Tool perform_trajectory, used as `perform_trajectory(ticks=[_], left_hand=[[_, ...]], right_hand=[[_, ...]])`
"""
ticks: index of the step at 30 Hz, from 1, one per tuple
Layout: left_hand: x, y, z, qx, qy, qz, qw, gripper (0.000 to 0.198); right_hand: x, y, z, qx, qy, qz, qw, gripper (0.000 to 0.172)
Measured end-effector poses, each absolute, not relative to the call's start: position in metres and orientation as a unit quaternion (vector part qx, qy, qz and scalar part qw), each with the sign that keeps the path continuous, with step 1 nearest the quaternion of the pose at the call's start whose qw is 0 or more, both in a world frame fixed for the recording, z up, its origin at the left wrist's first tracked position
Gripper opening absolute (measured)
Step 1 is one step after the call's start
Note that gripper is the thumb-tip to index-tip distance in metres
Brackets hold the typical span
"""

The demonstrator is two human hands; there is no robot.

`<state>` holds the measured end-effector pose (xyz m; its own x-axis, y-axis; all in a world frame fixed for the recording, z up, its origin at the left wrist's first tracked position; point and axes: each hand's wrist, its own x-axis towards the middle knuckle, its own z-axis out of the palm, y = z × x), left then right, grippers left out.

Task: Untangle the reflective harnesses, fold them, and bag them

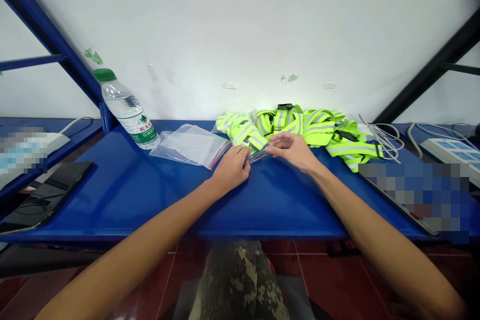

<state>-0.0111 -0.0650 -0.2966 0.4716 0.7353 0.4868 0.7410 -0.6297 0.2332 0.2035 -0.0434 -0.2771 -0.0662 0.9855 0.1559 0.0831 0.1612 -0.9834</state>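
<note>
- The left hand [230, 170] lay at the middle of the frame, its fingers [243, 160] curled narrowly and pinching one edge of a small clear plastic bag [258, 155].
- The right hand [290, 151] sat just beside it, its fingers [275, 146] curved with a narrow gap and their tips at the bag's other side; whether they gripped it could not be told.
- The bag was held between both hands, low over the blue surface [150, 200], just in front of a heap of neon-yellow reflective strips [300, 125].
- A stack of clear zip bags with red edges [189, 146] lay left of the hands, near a plastic water bottle [127, 110] tilted at the upper left.
- White cables [382, 137] lay right of the heap, and a power strip [450, 152] sat at the right edge.
- A dark tablet [47, 197] lay at the lower left.
</note>
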Motion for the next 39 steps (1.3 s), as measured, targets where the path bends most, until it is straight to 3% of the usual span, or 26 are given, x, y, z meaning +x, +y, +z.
perform_trajectory(ticks=[9, 19, 25, 34, 39], left_hand=[[-0.014, -0.070, -0.292, -0.873, -0.403, -0.274, 0.009, 0.019], [-0.019, -0.070, -0.287, -0.910, -0.353, -0.217, -0.016, 0.027], [-0.021, -0.074, -0.287, -0.914, -0.353, -0.200, -0.009, 0.030], [-0.020, -0.078, -0.288, -0.890, -0.392, -0.231, -0.034, 0.015], [-0.020, -0.080, -0.291, -0.885, -0.394, -0.248, -0.024, 0.018]], right_hand=[[0.207, -0.039, -0.272, -0.529, -0.453, 0.509, 0.505, 0.015], [0.204, -0.042, -0.272, -0.531, -0.445, 0.510, 0.510, 0.013], [0.206, -0.044, -0.269, -0.521, -0.479, 0.517, 0.481, 0.026], [0.203, -0.039, -0.279, -0.526, -0.491, 0.473, 0.508, 0.025], [0.203, -0.040, -0.284, -0.499, -0.541, 0.437, 0.517, 0.029]])
